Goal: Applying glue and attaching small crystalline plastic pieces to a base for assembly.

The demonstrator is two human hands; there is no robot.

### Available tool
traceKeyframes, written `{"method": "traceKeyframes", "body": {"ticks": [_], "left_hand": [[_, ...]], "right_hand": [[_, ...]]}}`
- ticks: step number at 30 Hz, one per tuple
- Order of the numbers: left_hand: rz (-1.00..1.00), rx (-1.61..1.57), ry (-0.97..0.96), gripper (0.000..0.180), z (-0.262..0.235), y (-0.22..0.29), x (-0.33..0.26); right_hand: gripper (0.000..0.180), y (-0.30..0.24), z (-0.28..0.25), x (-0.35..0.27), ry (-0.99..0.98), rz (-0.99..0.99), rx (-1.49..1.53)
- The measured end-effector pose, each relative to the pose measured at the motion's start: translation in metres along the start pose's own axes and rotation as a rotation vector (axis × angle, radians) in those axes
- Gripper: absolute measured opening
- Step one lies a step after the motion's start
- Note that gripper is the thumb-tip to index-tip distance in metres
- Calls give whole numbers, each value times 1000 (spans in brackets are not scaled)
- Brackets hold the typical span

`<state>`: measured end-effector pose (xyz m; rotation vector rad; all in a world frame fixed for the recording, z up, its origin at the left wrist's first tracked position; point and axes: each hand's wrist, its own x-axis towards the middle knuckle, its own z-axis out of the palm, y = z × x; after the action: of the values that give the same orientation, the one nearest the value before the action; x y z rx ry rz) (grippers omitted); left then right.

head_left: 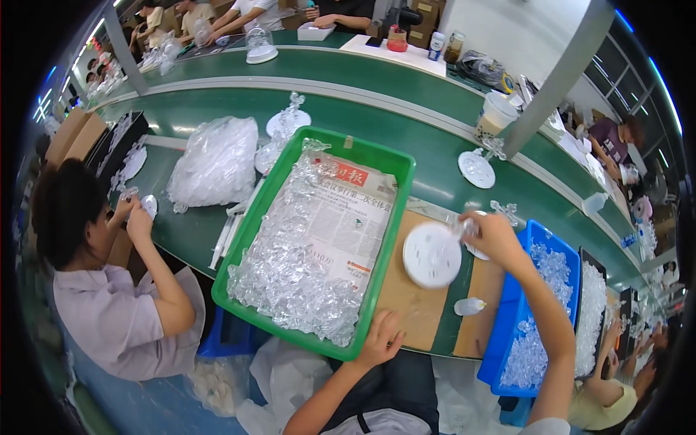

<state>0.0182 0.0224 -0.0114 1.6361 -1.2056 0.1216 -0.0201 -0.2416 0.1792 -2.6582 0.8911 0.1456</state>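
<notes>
The right hand (493, 238) has its grip pinching a clear piece (457, 224) at the white disc (432, 257); a loose pinch could drop it on the cardboard (409, 319). The left hand (380, 339) rests against the green tray (406, 177) — grip unclear from here — and leaning there might tip it.

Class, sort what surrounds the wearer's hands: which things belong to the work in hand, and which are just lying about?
Apparently in the work:
- clear plastic piece in the right hand
- white disc
- green tray, by the left hand
- blue bin of clear pieces
- perhaps the squeeze bottle

Apparently lying about:
- drink cup
- dark bundle
- brownish jar
</notes>
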Motion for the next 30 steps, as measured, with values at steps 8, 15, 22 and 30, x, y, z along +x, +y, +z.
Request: {"method": "traceKeyframes", "body": {"ticks": [8, 15, 22, 30], "left_hand": [[32, 29, -230, 46, 4, -6, -15], [-18, 185, -274, 43, 15, 9, -7], [5, 62, -217, 43, 4, 11, -10], [-558, -1390, 123, 41, -22, 86, 24]], "right_hand": [[38, -53, 5, 22, -395, -984, 238], [41, -184, 116, 167, -108, -511, -211], [33, -124, 69, 145, -145, -534, -33], [26, -59, 9, -83, -210, -371, 525]]}}
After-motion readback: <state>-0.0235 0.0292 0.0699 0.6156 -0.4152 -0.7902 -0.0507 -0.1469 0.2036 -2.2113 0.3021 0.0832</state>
